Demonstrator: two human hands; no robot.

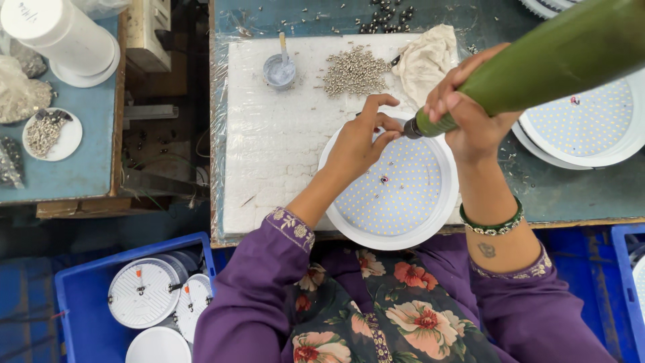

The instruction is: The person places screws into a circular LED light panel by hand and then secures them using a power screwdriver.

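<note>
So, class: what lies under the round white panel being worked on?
The round white panel rests on a white foam sheet over the plastic-covered table. What lies directly beneath it is hidden.

Green screwdriver [537,64] tilted, tip on round white LED panel [396,195].

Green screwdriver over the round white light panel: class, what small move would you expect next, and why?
Probably a short press straight down. The right hand grips the green screwdriver, whose tip sits at the upper rim of the round light panel. The left hand pinches at that same spot, seemingly steadying a small screw, too small to confirm. Loose screws lie piled just beyond.
</note>
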